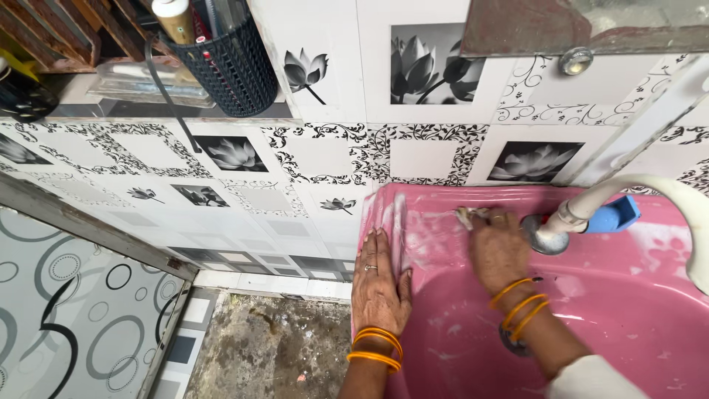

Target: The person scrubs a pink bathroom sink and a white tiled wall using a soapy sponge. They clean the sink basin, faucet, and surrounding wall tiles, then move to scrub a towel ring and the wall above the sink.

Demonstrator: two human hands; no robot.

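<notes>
I see my right hand (498, 247) with fingers curled tight on a soft, soapy scrubbing pad (467, 216), slippery I judge, while my left hand (380, 284) lies flat, fingers spread, holding nothing, on the pink basin's rim (384, 214).

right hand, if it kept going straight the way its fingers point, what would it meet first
The right hand points up the pink sink's back ledge, so it would likely meet the tiled wall first; depth is hard to judge.

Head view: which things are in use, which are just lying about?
In use: pink basin, left hand flat on its rim, right hand pressing a scrub pad near the tap.
Lying about: dark basket, clear tray on the ledge.
</notes>
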